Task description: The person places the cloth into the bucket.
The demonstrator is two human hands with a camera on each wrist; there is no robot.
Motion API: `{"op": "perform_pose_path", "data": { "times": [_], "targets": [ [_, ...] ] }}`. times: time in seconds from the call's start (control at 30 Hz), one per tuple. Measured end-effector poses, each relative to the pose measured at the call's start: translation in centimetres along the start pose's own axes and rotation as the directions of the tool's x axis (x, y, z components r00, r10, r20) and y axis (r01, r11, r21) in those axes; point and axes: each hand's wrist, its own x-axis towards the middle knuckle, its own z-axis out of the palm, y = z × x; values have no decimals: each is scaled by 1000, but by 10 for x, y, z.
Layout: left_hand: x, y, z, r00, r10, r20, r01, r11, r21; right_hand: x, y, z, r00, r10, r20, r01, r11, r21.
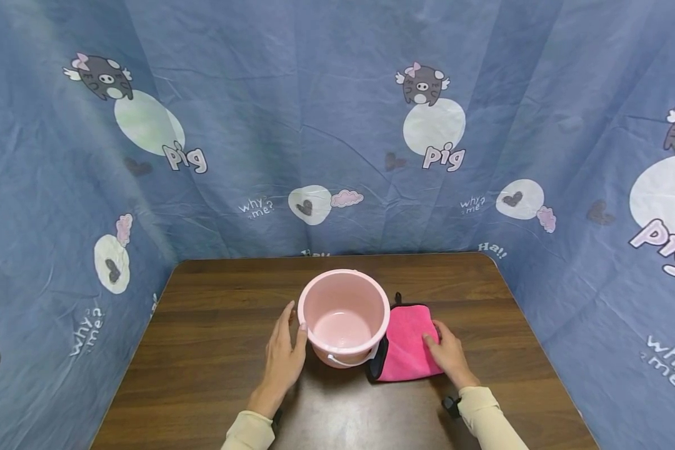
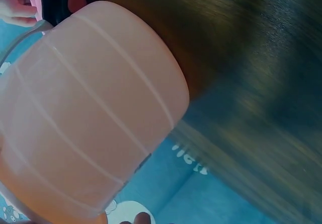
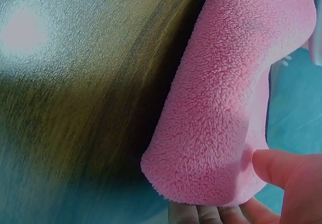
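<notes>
A pink bucket [image 2: 95,103] — banded with lighter lines — stood on a wood-grain tabletop [image 2: 261,58]. The left hand [image 2: 142,218] showed fingertips at the bottom edge; beyond the bucket, the right hand [image 2: 16,6] touched black-edged pink cloth [image 2: 56,1].

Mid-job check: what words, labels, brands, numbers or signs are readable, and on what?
"pig", on the blue curtain, several times.
"why" over "me?", on the curtain.
"Ha!!", on the curtain, partly hidden in places.
None readable on the bucket or pink cloth; the bucket's small dark mark is too unclear.
</notes>
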Motion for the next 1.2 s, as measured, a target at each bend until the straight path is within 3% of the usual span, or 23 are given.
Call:
{"op": "perform_pose_path", "data": {
  "times": [0.63, 1.2],
  "targets": [
    [2, 8, 10, 999, -22, 42, 24, 998, -62, 0, 1, 4, 1000, 5, 11, -5, 1000, -5],
    [1, 7, 18, 1000, 3, -22, -6, 989, -145, -1, 0, 6, 999, 24, 37, -24, 1000, 2]
  ]
}}
